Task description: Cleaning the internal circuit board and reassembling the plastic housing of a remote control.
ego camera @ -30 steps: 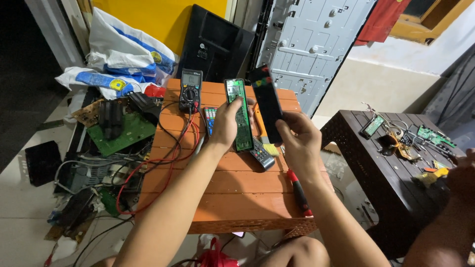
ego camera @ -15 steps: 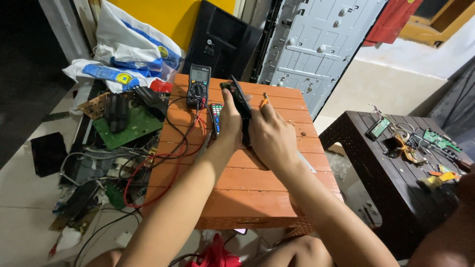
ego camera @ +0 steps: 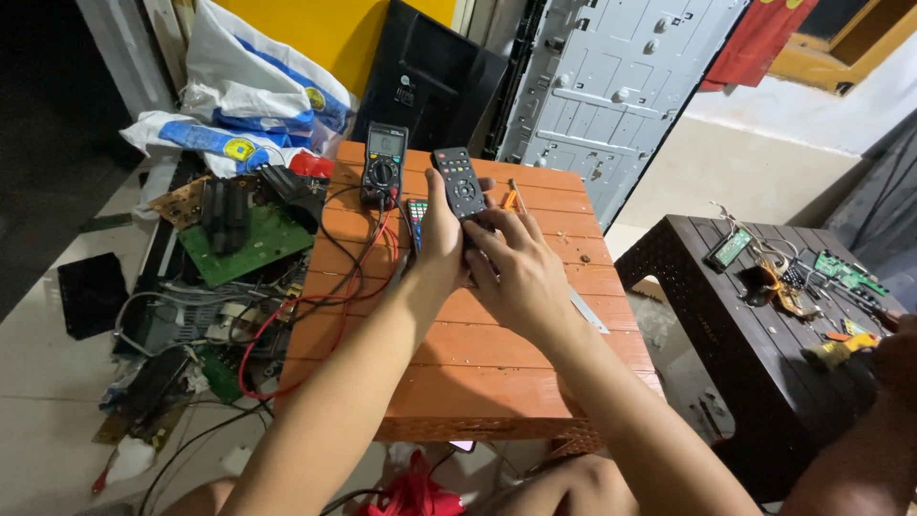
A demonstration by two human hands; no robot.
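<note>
1. While both hands meet over the orange slatted bench (ego camera: pixel 478 363), they hold a black remote (ego camera: pixel 459 183), btn side up, w/ rows of small keys & a round pad mid-body; it sits above the bench's far half.
2. Left hand (ego camera: pixel 441 239) wraps the remote's lower body from the side, thumb along its edge; right hand (ego camera: pixel 521 272) closed on the bottom end, fingers curled under.
3. Remote's lower end hidden by fingers. Small keypad (ego camera: pixel 416 212) behind left hand, mostly covered. Flat metal piece (ego camera: pixel 587 311) pokes out past the right wrist; can't tell what it is.
4. Multimeter (ego camera: pixel 384 164) at the bench's far edge, red & black leads (ego camera: pixel 325 287) trailing off the left side.
5. Floor left: green circuit board (ego camera: pixel 253 244), cables, white sacks. Dark stool (ego camera: pixel 726 325) right w/ small boards. Grey metal panel (ego camera: pixel 611 86) leans behind.
</note>
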